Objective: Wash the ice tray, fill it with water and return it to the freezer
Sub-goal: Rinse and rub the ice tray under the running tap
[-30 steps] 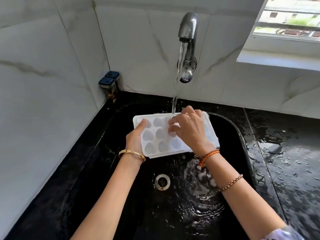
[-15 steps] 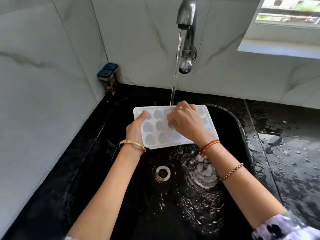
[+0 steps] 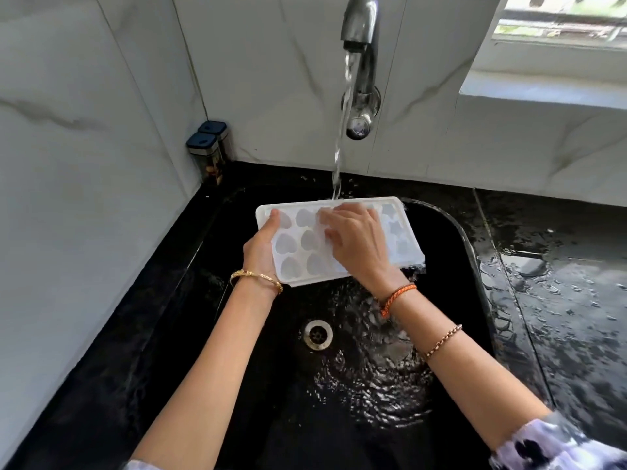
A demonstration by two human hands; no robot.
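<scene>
A white ice tray (image 3: 298, 245) with heart-shaped moulds is held over the black sink (image 3: 454, 232), tilted a little toward me. My left hand (image 3: 261, 249) grips its left edge, thumb on top. My right hand (image 3: 356, 242) lies flat on the tray's middle, fingers spread over the moulds and holding nothing. Water runs from the steel tap (image 3: 361, 66) and lands on the tray's far edge by my right fingertips. The moulds under my right hand are hidden.
Water streams off the tray and swirls around the drain (image 3: 318, 335). Two dark-lidded jars (image 3: 208, 154) stand in the back left corner. The black counter (image 3: 559, 300) on the right is wet. White marble walls close in at the left and back.
The tray and both hands stay under the running water; my right hand has slid slightly across the moulds toward the far edge. The view has tipped a little downward.
</scene>
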